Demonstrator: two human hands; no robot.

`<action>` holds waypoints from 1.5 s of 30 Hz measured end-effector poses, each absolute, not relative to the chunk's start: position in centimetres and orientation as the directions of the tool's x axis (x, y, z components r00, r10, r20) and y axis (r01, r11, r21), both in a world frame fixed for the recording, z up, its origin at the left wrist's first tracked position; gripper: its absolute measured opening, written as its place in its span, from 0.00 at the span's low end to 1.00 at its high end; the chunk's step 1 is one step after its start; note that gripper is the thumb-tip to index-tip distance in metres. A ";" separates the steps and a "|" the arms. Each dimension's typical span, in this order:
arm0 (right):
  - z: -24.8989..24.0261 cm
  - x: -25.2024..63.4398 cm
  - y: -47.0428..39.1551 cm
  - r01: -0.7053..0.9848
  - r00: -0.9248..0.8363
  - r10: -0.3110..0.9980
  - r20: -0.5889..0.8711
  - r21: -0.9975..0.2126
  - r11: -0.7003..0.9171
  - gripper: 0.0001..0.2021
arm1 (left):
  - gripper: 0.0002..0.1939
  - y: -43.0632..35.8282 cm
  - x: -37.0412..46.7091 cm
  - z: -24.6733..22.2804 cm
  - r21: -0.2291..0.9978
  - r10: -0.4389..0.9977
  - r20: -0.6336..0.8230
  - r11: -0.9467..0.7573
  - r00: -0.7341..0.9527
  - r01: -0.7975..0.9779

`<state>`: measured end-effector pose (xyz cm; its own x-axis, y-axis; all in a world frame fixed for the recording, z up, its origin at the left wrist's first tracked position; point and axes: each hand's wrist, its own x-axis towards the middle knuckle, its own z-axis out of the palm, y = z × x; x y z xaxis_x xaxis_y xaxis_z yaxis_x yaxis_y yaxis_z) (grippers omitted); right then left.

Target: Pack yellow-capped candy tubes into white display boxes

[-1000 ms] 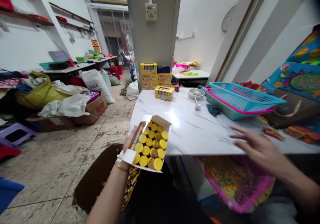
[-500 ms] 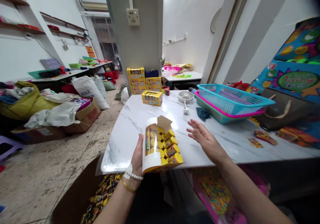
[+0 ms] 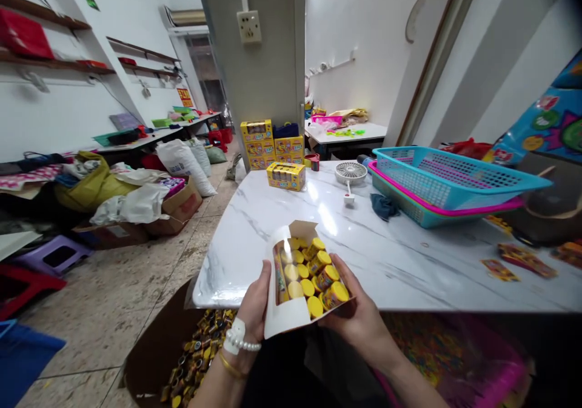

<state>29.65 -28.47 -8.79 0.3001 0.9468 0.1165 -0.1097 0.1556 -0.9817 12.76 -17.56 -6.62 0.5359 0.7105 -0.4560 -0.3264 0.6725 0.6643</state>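
Between my hands, at the table's front edge, is a small carton (image 3: 285,318) with its window lid folded back. Rows of small yellow-capped jars (image 3: 307,287) fill it, some tilted on the right side. My left hand (image 3: 255,302) grips the carton's left side, thumb up along the edge. Around the right side and lower corner my right hand (image 3: 357,308) is closed, its fingertips partly hidden beneath. Farther back on the table stands a closed yellow box (image 3: 286,176) with a window, in front of stacked yellow boxes (image 3: 259,147).
A small white fan (image 3: 350,173) and a dark cloth (image 3: 384,206) lie near stacked plastic baskets (image 3: 454,180) at right. Flat colourful packets (image 3: 522,259) lie beyond. Below the marble-pattern table (image 3: 227,262), a cardboard box (image 3: 150,347) holds many loose jars (image 3: 200,347).
My right hand has come in from the right, where it was open and apart, and now holds the carton's right side. The view has turned slightly left.
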 end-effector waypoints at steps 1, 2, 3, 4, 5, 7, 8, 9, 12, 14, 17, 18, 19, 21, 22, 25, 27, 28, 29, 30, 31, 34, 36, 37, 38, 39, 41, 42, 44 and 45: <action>-8.8 29.6 -28.4 -0.106 0.287 0.952 0.107 -0.984 0.142 0.56 | 0.33 -17.3 12.2 -6.6 0.697 0.735 -0.469 0.649 0.490 -0.305; -8.8 29.5 -28.2 -0.105 0.273 0.957 0.097 -0.986 0.130 0.56 | 0.30 -17.1 11.7 -6.6 0.721 0.755 -0.471 0.628 0.456 -0.294; -8.8 29.3 -28.0 -0.102 0.264 0.960 0.090 -0.987 0.121 0.56 | 0.28 -16.9 11.2 -6.6 0.738 0.770 -0.465 0.610 0.436 -0.289; -8.8 29.0 -27.6 -0.094 0.259 0.962 0.088 -0.989 0.116 0.56 | 0.26 -16.6 10.7 -6.6 0.762 0.790 -0.448 0.582 0.419 -0.284; -8.7 28.7 -27.2 -0.081 0.256 0.963 0.088 -0.990 0.112 0.56 | 0.25 -16.3 10.1 -6.7 0.790 0.813 -0.424 0.548 0.399 -0.276; -8.6 27.9 -26.0 -0.040 0.246 0.964 0.098 -0.993 0.111 0.55 | 0.23 -15.7 9.1 -6.8 0.851 0.866 -0.372 0.462 0.333 -0.250; -8.4 27.5 -25.4 -0.016 0.234 0.966 0.105 -0.994 0.112 0.54 | 0.23 -15.3 8.5 -7.0 0.881 0.894 -0.344 0.413 0.287 -0.233; -8.3 27.0 -24.7 0.005 0.215 0.970 0.110 -0.994 0.111 0.54 | 0.23 -14.9 8.0 -7.1 0.906 0.920 -0.314 0.365 0.236 -0.214; -7.8 25.6 -23.1 0.074 0.145 0.982 0.122 -0.991 0.112 0.54 | 0.28 -13.5 6.6 -7.8 0.959 0.969 -0.222 0.237 0.111 -0.153; -7.7 25.0 -22.5 0.142 0.121 0.984 0.131 -0.983 0.114 0.55 | 0.28 -12.8 6.1 -8.1 0.986 0.988 -0.140 0.145 0.064 -0.082; -7.9 24.6 -22.3 0.243 0.128 0.978 0.165 -0.961 0.131 0.54 | 0.22 -12.2 5.6 -8.4 0.998 0.999 -0.016 0.015 0.027 0.055; -8.1 24.6 -22.4 0.260 0.131 0.976 0.173 -0.956 0.134 0.55 | 0.20 -12.1 5.5 -8.4 0.994 1.000 0.019 -0.021 0.025 0.104; -8.3 24.5 -22.5 0.270 0.135 0.975 0.175 -0.954 0.134 0.55 | 0.19 -12.0 5.4 -8.3 0.987 0.998 0.050 -0.054 0.028 0.153; -8.6 24.4 -22.7 0.290 0.147 0.975 0.169 -0.949 0.121 0.56 | 0.16 -12.0 5.1 -8.2 0.962 0.994 0.105 -0.112 0.041 0.250; -8.8 24.3 -22.8 0.306 0.155 0.974 0.167 -0.945 0.113 0.56 | 0.16 -11.9 5.0 -8.2 0.946 0.990 0.130 -0.138 0.047 0.295; -9.4 24.0 -23.2 0.374 0.177 0.965 0.192 -0.920 0.114 0.53 | 0.15 -11.8 4.4 -8.0 0.896 0.980 0.187 -0.200 0.073 0.396; -9.7 24.0 -23.3 0.408 0.180 0.962 0.204 -0.906 0.116 0.52 | 0.16 -11.6 4.0 -7.9 0.874 0.973 0.203 -0.230 0.109 0.428; -9.8 24.0 -23.4 0.418 0.181 0.962 0.203 -0.902 0.111 0.52 | 0.16 -11.5 3.8 -7.9 0.866 0.970 0.205 -0.241 0.129 0.437; -9.9 24.1 -23.4 0.425 0.179 0.964 0.195 -0.899 0.102 0.52 | 0.16 -11.4 3.7 -7.9 0.860 0.968 0.205 -0.250 0.147 0.445; -10.0 24.2 -23.4 0.431 0.175 0.967 0.183 -0.898 0.092 0.53 | 0.17 -11.3 3.6 -7.9 0.855 0.965 0.205 -0.257 0.162 0.451; -10.1 24.4 -23.4 0.437 0.166 0.971 0.170 -0.896 0.082 0.53 | 0.16 -11.3 3.5 -7.9 0.850 0.963 0.206 -0.263 0.173 0.456; -10.3 25.0 -23.6 0.451 0.129 0.981 0.145 -0.890 0.072 0.54 | 0.17 -11.1 3.1 -8.0 0.838 0.958 0.218 -0.281 0.185 0.467; -10.4 25.7 -23.9 0.431 0.076 0.988 0.132 -0.898 0.086 0.52 | 0.17 -11.1 2.8 -8.3 0.832 0.954 0.237 -0.297 0.184 0.469; -10.5 26.3 -24.0 0.405 0.036 0.991 0.128 -0.909 0.102 0.50 | 0.17 -11.0 2.5 -8.4 0.829 0.951 0.248 -0.307 0.185 0.468; -10.6 27.0 -24.0 0.375 -0.005 0.992 0.124 -0.920 0.117 0.47 | 0.18 -10.9 2.3 -8.6 0.825 0.947 0.260 -0.319 0.187 0.466; -10.6 27.9 -23.8 0.353 -0.035 0.992 0.123 -0.927 0.128 0.44 | 0.18 -10.8 2.0 -8.8 0.820 0.943 0.273 -0.332 0.191 0.466; -10.4 30.1 -22.6 0.362 -0.033 0.991 0.132 -0.922 0.135 0.39 | 0.17 -10.6 1.6 -9.1 0.806 0.933 0.301 -0.360 0.198 0.470; -10.2 31.3 -21.6 0.400 0.005 0.989 0.146 -0.907 0.132 0.37 | 0.16 -10.6 1.5 -9.2 0.797 0.928 0.316 -0.373 0.197 0.475; -9.3 33.8 -18.3 0.508 0.111 0.974 0.196 -0.854 0.114 0.37 | 0.16 -10.6 1.4 -9.3 0.775 0.916 0.358 -0.400 0.182 0.490; -8.7 34.9 -16.2 0.565 0.155 0.962 0.225 -0.819 0.101 0.40 | 0.16 -10.6 1.4 -9.2 0.761 0.908 0.385 -0.414 0.166 0.500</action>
<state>34.92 -16.22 -8.69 0.1551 0.9618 0.2254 0.5646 0.1010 -0.8192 1.36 -10.63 -9.25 0.1665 0.9078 0.3849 0.5001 -0.4141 0.7605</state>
